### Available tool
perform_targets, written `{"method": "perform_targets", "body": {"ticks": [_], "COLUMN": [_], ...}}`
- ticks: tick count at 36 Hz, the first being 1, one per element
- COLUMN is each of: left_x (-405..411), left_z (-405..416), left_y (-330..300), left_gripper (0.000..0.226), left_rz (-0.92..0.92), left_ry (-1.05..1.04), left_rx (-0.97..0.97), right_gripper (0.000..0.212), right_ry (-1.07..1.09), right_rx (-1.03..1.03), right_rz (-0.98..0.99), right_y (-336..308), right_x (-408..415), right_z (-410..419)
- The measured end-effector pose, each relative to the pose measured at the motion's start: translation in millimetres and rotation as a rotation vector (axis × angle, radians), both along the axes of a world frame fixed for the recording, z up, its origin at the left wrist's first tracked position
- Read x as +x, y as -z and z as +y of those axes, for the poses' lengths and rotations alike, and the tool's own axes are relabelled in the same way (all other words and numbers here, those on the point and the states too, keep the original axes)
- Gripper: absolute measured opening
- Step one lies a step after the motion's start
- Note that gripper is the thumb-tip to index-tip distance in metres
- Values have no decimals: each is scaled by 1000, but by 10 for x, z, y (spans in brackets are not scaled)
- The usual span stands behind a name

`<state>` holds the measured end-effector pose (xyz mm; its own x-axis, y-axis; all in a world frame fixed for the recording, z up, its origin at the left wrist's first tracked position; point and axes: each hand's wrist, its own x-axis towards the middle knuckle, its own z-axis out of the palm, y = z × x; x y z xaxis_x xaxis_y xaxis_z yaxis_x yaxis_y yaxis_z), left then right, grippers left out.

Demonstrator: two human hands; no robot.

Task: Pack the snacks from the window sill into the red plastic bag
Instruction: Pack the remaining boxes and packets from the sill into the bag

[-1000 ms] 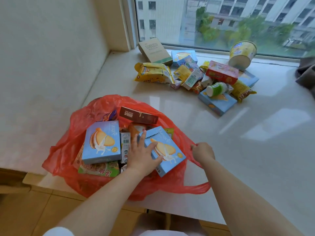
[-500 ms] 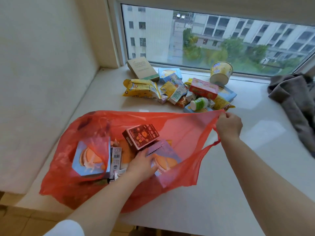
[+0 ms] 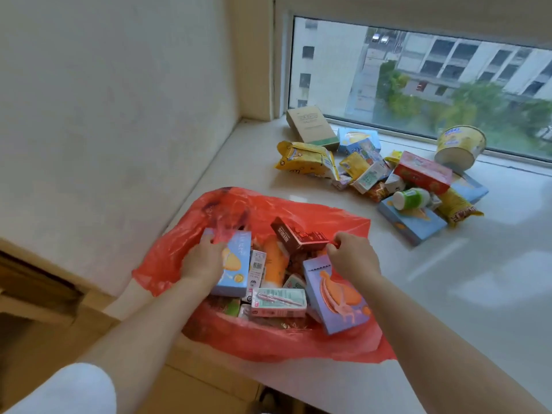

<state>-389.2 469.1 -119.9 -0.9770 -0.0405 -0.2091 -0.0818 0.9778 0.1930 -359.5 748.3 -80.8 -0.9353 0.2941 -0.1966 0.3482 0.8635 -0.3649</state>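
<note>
Red plastic bag [image 3: 268,339] sits open at 6 o'clock. Left hand [image 3: 203,261] holds a light blue cardboard box [image 3: 236,264]; right hand [image 3: 354,258] pinches the bag's edge. Loose snacks [image 3: 388,171] wait at 1 o'clock.

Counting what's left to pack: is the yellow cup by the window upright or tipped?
Tipped: the yellow cup lies on its side.

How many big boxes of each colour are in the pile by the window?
Blue boxes: 3
Red box: 1
Brown box: 1
Total: 5
</note>
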Motion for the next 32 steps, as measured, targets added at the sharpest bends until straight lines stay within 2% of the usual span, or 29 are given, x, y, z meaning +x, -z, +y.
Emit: {"method": "perform_targets", "body": {"ticks": [3,6,8,10,14,17,21,24,27,30,32], "left_x": [-199,-419,-563,-679,-787,-767,-736,-716,-679,-681,-691], "left_z": [-147,-280,-349,-371,-282,-145,56,241,446,649,825], "left_y": [-210,-538,-732,-865,-907,-795,-712,-716,-765,-799,-796], "left_gripper": [40,47,53,57,59,60,56,54,59,60,57], "left_rz": [201,467,552,514,362,356,459,627,771,804,776], "left_ry": [-46,-130,-181,-177,-96,-33,-5,-119,-193,-156,-55], "left_rx": [79,153,170,143,-6,-47,-34,129,246,280,243], "right_gripper": [22,23,23,23,28,30,28,24,33,41,40], "right_ry": [36,128,196,209,119,84,90,117,90,38,51], "right_rx": [-38,-212,-255,-198,34,78,91,73,82,105,33], "right_rz": [174,456,530,494,211,183,275,364,380,334,346], "right_y": [-71,-213,-285,-308,-197,-110,-139,-212,-252,-258,-283], "right_x": [-55,-115,-161,-195,-191,-165,-195,-236,-279,-318,-340], "right_z": [-106,-174,-171,-122,-9,33,65,97,135,188,232]}}
